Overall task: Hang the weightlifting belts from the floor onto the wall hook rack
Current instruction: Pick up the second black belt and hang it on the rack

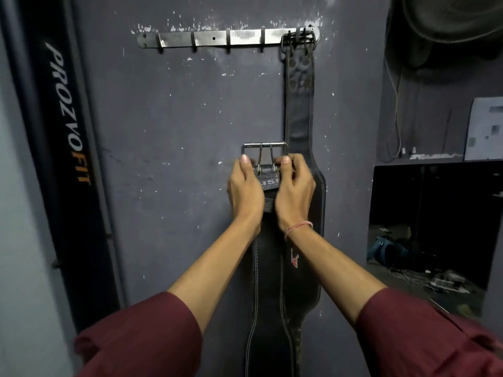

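Fingers (243, 165) of the left hand (245, 191) curl round the left edge of the black leather weightlifting belt with pale stitching (268, 281), the thumb pressed against the side of its silver double-prong steel buckle (264, 153). The right hand (295, 191) mirrors that grip on the right edge, with its thumb on the buckle's other side. Both hands hold the belt with the buckle uppermost. The strap hangs straight down between the forearms, in front of the dark grey wall (163, 131) and well below the long steel wall hook rack (177, 39). Just to the right, a second black leather belt (299, 110) hangs by its buckle from the rack's rightmost hook.

The step in hand looks like raising this belt to a hook. Four hooks stand bare; the free hook (262, 40) beside the hung belt seems the shortest reach. It would go best with the buckle frame kept level and both prongs lying flat, so the open part of the frame meets the hook tip squarely. Lower until the frame seats. Let go only once the hook bears the weight, steadying the strap so it does not swing into its neighbour.
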